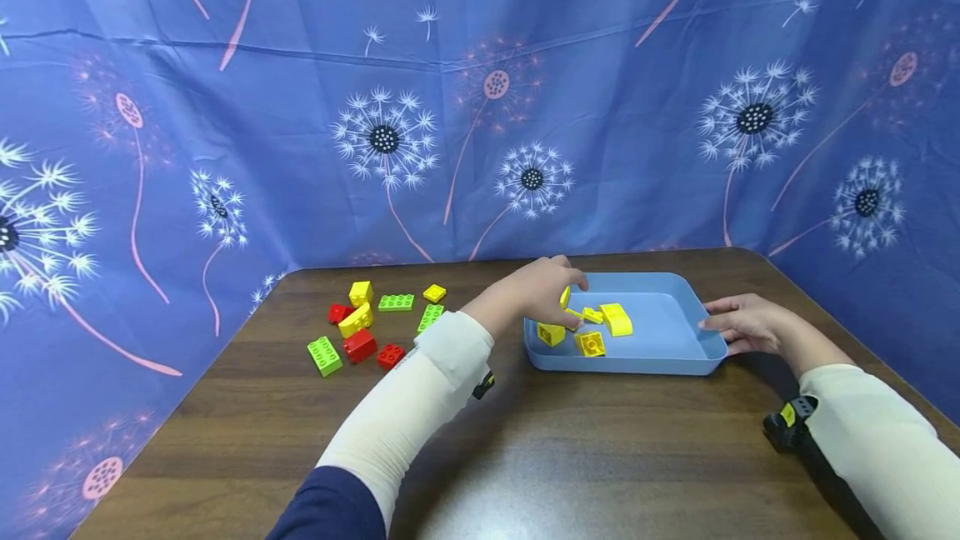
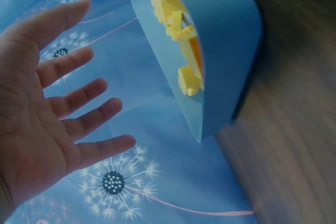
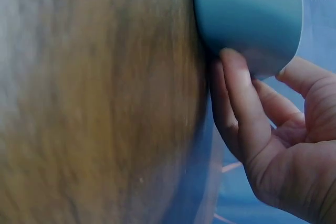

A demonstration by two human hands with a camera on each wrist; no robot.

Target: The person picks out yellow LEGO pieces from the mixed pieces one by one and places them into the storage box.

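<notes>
A shallow blue tray (image 1: 667, 319) stands on the wooden table with several yellow blocks in its left half. Among these are a curved yellow block (image 1: 617, 319) and a square yellow block (image 1: 590, 344). My left hand (image 1: 542, 290) hovers over the tray's left end, partly hiding blocks from the head view. In the left wrist view its fingers are spread and the palm holds nothing. At the opposite end, my right hand (image 1: 753, 325) grips the tray, thumb at the rim and fingers against the outer wall, as the right wrist view shows.
Left of the tray lie loose blocks: red ones such as a red block (image 1: 361, 346), green ones such as a green block (image 1: 324, 356), and yellow ones such as a yellow arched block (image 1: 356, 320). A blue dandelion-patterned cloth (image 1: 450, 215) hangs behind the table (image 1: 570, 457).
</notes>
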